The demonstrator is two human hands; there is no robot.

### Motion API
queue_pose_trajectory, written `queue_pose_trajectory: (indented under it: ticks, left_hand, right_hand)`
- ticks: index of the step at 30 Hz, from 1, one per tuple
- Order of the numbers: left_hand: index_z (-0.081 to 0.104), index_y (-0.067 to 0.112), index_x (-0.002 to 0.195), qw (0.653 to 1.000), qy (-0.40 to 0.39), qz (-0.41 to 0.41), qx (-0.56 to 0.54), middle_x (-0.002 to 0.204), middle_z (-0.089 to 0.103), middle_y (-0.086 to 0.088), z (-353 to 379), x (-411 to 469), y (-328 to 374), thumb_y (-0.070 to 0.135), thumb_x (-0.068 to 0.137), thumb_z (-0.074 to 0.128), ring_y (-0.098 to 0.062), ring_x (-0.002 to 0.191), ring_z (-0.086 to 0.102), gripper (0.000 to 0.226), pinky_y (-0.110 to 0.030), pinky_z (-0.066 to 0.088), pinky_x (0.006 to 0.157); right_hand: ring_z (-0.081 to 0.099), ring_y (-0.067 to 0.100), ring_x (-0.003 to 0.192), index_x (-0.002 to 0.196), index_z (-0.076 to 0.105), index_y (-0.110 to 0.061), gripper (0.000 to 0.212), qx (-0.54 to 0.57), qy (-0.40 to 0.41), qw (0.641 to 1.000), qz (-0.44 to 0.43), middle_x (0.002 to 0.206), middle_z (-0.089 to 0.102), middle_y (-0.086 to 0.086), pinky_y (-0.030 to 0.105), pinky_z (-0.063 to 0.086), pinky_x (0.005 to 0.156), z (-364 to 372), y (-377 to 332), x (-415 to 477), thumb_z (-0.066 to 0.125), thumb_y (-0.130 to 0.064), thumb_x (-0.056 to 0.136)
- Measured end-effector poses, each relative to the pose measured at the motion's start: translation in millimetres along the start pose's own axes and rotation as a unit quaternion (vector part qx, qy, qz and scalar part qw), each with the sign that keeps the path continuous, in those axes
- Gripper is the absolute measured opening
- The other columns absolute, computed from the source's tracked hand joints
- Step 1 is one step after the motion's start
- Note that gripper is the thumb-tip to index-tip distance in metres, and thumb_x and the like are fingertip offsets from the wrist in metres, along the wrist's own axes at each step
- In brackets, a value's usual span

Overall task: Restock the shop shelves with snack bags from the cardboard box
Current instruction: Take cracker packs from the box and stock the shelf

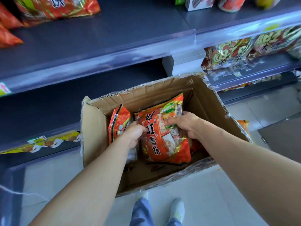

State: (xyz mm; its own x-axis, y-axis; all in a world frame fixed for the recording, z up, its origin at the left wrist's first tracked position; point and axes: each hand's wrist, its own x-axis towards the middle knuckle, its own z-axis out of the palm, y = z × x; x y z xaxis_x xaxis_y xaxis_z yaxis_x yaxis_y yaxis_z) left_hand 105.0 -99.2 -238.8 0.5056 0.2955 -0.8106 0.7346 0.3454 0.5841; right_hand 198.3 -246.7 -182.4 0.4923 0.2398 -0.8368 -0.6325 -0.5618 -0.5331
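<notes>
An open cardboard box (205, 101) stands on the floor in front of the shelves. Inside it lies a large orange-red snack bag (164, 144) with black characters. My left hand (134, 133) grips the bag's left edge and my right hand (187, 123) grips its upper right part. A second red snack bag (118, 121) stands upright against the box's left wall. The grey shelf (101, 38) above the box is mostly bare, with orange snack bags (55, 8) at its far left.
Gold-and-red gift bags (231, 53) fill a shelf at the right. Boxes and cans (200, 3) sit on the top right shelf. The lower shelf edge carries a yellow label strip (42, 142). My legs and shoes (177, 209) stand on the pale tiled floor below the box.
</notes>
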Motion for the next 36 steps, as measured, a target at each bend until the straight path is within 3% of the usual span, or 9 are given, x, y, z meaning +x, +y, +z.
queue_pose_trajectory:
  ticks: [8,11,13,19,22,24,27,31,36]
  left_hand:
    - [0.061,0.012,0.1,0.992,-0.038,0.054,-0.108,0.097,0.07,-0.007,-6.8,-101.9,28.3,0.008,0.092,0.051,-0.022,0.092,0.062,0.013,-0.037,0.047,0.083]
    - [0.061,0.013,0.093,0.984,-0.053,0.087,-0.145,0.075,0.074,-0.001,-11.4,-135.6,39.6,0.014,0.092,0.055,-0.021,0.087,0.064,0.006,-0.034,0.045,0.071]
    - [0.062,0.015,0.094,0.981,-0.051,0.108,-0.154,0.081,0.074,-0.002,-13.0,-152.9,46.6,0.018,0.09,0.06,-0.023,0.093,0.062,0.006,-0.034,0.045,0.075]
    - [0.063,0.013,0.102,0.975,-0.055,0.164,-0.142,0.093,0.074,-0.004,-22.5,-194.0,68.6,0.013,0.086,0.065,-0.023,0.094,0.066,0.016,-0.044,0.045,0.096]
    - [0.059,0.011,0.116,0.97,0.04,0.214,-0.107,0.105,0.072,-0.005,-34.5,-207.5,87.4,0.011,0.079,0.073,-0.023,0.099,0.066,0.04,-0.046,0.047,0.095]
    - [0.058,0.013,0.117,0.96,0.09,0.246,-0.097,0.107,0.071,-0.004,-44.9,-215.9,101.4,0.014,0.076,0.076,-0.022,0.098,0.067,0.044,-0.044,0.05,0.09]
    - [0.055,0.014,0.115,0.941,0.143,0.287,-0.109,0.106,0.069,-0.002,-63.6,-224.4,122.7,0.012,0.077,0.075,-0.019,0.095,0.066,0.044,-0.037,0.05,0.081]
    - [0.052,0.01,0.116,0.914,0.21,0.331,-0.106,0.111,0.065,-0.005,-95.2,-224.2,149.8,0.007,0.078,0.074,-0.021,0.101,0.063,0.044,-0.04,0.049,0.089]
    - [0.053,0.012,0.112,0.898,0.254,0.348,-0.084,0.113,0.064,-0.003,-142.6,-202.7,179.2,0.005,0.079,0.072,-0.021,0.103,0.062,0.038,-0.044,0.049,0.094]
  right_hand:
    - [0.072,0.022,0.086,0.111,0.063,-0.013,0.031,-0.054,-0.084,0.989,-0.111,0.099,0.074,0.005,0.034,0.055,0.069,-33.2,-29.9,-90.5,0.071,-0.009,0.081]
    - [0.066,0.004,0.053,0.096,0.061,-0.013,0.012,-0.053,-0.092,0.983,-0.147,0.089,0.072,0.002,0.016,0.046,0.046,-44.3,-41.1,-119.6,0.067,-0.01,0.086]
    - [0.054,0.004,0.041,0.089,0.061,-0.013,0.007,-0.049,-0.084,0.981,-0.17,0.084,0.068,0.0,0.014,0.038,0.04,-51.6,-49.9,-138.1,0.067,-0.011,0.086]
    - [0.052,0.025,0.077,0.102,0.064,-0.009,0.043,-0.018,-0.086,0.976,-0.2,0.109,0.069,0.015,0.029,0.04,0.061,-61.2,-80.6,-175.0,0.079,-0.024,0.064]
    - [0.066,0.021,0.064,0.104,0.06,-0.005,0.026,-0.046,-0.105,0.964,-0.242,0.104,0.071,0.015,0.024,0.05,0.054,-54.2,-101.3,-192.7,0.069,-0.017,0.082]
    - [0.072,0.026,0.079,0.104,0.061,-0.007,0.018,-0.077,-0.113,0.957,-0.257,0.099,0.074,0.01,0.039,0.057,0.073,-43.2,-116.0,-200.2,0.065,-0.008,0.086]
    - [0.069,0.026,0.095,0.111,0.061,-0.012,0.026,-0.13,-0.083,0.939,-0.308,0.103,0.072,0.006,0.045,0.052,0.087,-18.7,-138.0,-202.2,0.065,-0.003,0.086]
    - [0.061,0.021,0.104,0.12,0.056,-0.013,0.043,-0.121,-0.019,0.915,-0.384,0.11,0.066,0.002,0.036,0.047,0.086,15.8,-164.5,-188.3,0.071,-0.003,0.081]
    - [0.057,0.025,0.111,0.122,0.047,-0.025,0.056,-0.101,0.043,0.912,-0.395,0.113,0.064,0.0,0.048,0.042,0.102,60.9,-202.8,-153.2,0.077,-0.022,0.075]
